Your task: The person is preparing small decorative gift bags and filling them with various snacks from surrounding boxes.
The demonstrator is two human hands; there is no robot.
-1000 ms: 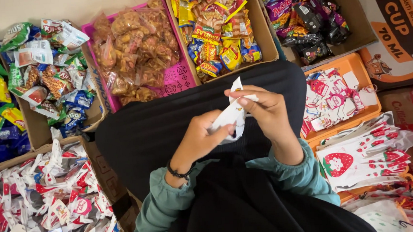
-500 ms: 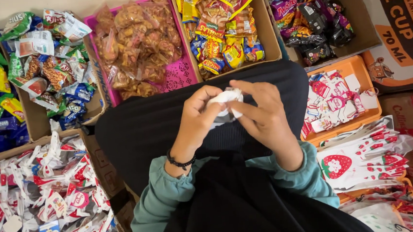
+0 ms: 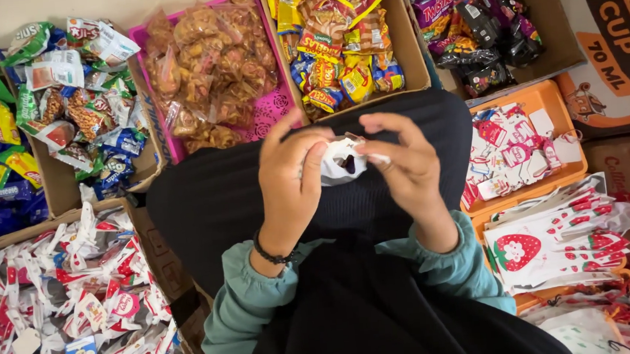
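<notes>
Left hand: Our left hand [image 3: 297, 178] is up in front of us, over our lap. Its fingers are curled around the left side of a small white bag [image 3: 343, 160] and pinch it.
Right hand: Our right hand [image 3: 403, 167] grips the right side of the same bag. The fingertips [image 3: 370, 126] bend over the top of it.
Small white bag: It sits between our two hands, scrunched up, with a dark opening in the middle. It is above our black lap [image 3: 213, 199], not touching any box.
Wrist: A thin black band [image 3: 270, 252] goes round our left wrist, just above a teal sleeve [image 3: 239, 308].
Pink basket: A pink basket [image 3: 270, 110] lies just past our lap, full of brown snacks in clear bags [image 3: 211, 66].
Middle box: A cardboard box [image 3: 410, 52] next to it holds red and yellow snack packs [image 3: 339, 42].
Far right box: Dark and purple packs [image 3: 478, 25] fill another box.
Left boxes: We see green, blue and yellow packs [image 3: 66, 98] in a box on the left, and below it a pile of red and white candy packs [image 3: 65, 298].
Orange tray: An orange tray [image 3: 539, 98] on our right holds little red and white packs.
Strawberry bags: White bags with red strawberries [image 3: 556, 245] lie in a stack near our right elbow.
</notes>
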